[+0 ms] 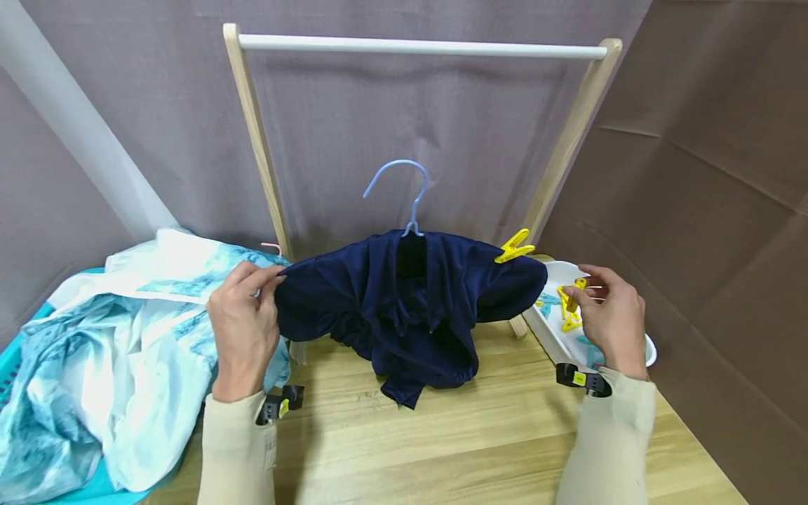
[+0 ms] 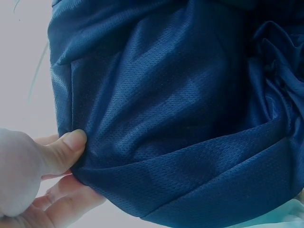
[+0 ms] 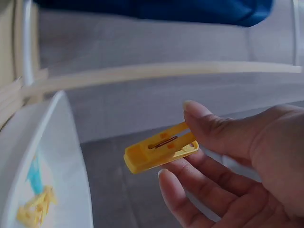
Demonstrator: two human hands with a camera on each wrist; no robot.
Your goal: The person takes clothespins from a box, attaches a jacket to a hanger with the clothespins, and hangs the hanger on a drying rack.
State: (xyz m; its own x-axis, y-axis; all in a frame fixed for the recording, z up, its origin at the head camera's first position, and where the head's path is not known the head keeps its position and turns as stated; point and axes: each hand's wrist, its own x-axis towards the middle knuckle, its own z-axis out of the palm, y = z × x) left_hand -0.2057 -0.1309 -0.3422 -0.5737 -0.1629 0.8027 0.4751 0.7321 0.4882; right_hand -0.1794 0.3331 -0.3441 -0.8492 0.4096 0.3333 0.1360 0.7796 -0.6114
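Observation:
A navy blue shirt [image 1: 353,280] with a dark neck opening drapes over a light blue hanger [image 1: 416,200], whose hook rises above the collar. My left hand [image 1: 245,319] pinches the end of its left sleeve between thumb and fingers, seen close up in the left wrist view on the sleeve fabric [image 2: 156,118]. One yellow clothespin [image 1: 515,247] is clipped on the shirt's right shoulder. Between thumb and fingers, my right hand [image 1: 612,315] holds another yellow clothespin [image 3: 161,148] above the white tray, apart from the shirt.
Behind the shirt stands a wooden rack with a white rail [image 1: 423,46]. The white tray [image 1: 549,340] at right holds yellow and blue clothespins. A turquoise basket [image 1: 101,499] heaped with white-and-blue fabric [image 1: 139,351] is at left, on the wooden table [image 1: 404,456].

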